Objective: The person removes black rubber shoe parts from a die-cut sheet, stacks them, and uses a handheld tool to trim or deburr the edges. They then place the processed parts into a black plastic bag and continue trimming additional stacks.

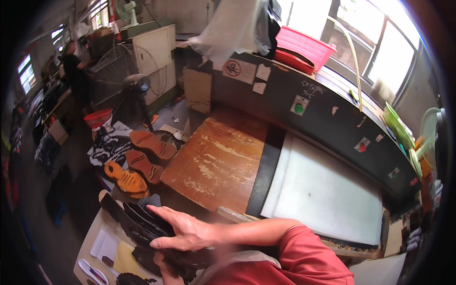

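Observation:
My right hand (183, 230) is closed on a stack of black flat pieces (142, 221), thumb on the near side and fingers stretched along the top. The pieces are fanned and look like shoe parts, but their exact kind is unclear. Just below, my left hand (164, 266) shows only in part, its fingers curled against the black pieces from underneath. More black pieces (130, 279) with scalloped edges lie on the light tabletop (88, 244) by my hands. A yellow sheet (123, 259) and a white sole-shaped piece (92, 271) rest there too.
Orange (127, 179) and reddish-brown sole-shaped pieces (154, 144) lie beyond the stack. A worn brown board (223, 156) and a white pad (327, 190) sit before a dark machine (256, 97) with buttons. A floor fan (130, 80) and a person (76, 71) are farther left.

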Tool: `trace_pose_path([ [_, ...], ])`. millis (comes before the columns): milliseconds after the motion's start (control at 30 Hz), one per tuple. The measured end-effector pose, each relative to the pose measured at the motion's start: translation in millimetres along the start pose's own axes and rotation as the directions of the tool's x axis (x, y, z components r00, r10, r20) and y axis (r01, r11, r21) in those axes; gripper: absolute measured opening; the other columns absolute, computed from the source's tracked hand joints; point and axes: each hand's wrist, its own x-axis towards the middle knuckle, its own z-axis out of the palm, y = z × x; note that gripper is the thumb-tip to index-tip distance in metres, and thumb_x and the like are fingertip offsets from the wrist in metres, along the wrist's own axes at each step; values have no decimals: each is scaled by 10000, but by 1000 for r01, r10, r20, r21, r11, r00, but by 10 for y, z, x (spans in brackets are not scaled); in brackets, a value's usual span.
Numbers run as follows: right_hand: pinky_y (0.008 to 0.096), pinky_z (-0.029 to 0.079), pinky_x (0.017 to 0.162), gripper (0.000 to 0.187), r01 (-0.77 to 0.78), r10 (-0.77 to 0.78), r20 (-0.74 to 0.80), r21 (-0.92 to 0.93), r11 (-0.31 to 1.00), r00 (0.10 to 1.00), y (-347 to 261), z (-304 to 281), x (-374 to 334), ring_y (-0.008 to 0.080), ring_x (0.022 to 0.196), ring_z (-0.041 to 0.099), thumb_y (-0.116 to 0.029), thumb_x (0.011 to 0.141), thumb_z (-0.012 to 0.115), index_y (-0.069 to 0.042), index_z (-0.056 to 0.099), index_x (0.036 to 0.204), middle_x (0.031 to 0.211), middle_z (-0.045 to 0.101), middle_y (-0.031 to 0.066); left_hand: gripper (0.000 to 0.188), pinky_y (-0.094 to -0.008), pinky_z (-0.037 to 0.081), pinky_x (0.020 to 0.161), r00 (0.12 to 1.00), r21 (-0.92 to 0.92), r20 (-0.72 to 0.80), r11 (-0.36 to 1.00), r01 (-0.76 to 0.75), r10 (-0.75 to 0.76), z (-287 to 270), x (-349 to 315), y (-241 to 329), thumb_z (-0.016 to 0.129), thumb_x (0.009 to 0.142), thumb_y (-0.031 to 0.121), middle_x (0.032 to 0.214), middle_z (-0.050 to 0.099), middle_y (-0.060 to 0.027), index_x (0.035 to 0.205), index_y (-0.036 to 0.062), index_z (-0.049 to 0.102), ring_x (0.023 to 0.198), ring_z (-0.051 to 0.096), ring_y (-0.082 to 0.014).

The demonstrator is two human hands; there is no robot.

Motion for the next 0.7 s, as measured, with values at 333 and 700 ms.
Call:
trace_pose_path([
  [333,369,555,1034,279,-531,-494,-373,-816,-229,786,267,-4317,-1261,241,1168,715,-76,1057,562,-40,702,1296,1234,742,132,726,-535,546,1050,969,-378,137,915,-142,207,22,291,-80,591,1045,409,1383,621,-177,1665,137,329,1085,703,-385],
  [700,389,567,1023,295,-930,231,-917,-354,-101,324,1434,-5420,-4186,266,1167,721,-65,1033,612,-17,692,1313,1232,745,152,745,-491,554,997,906,-424,378,905,-14,191,88,417,113,582,1026,399,1286,673,-167,1669,123,325,1067,709,-349],
])
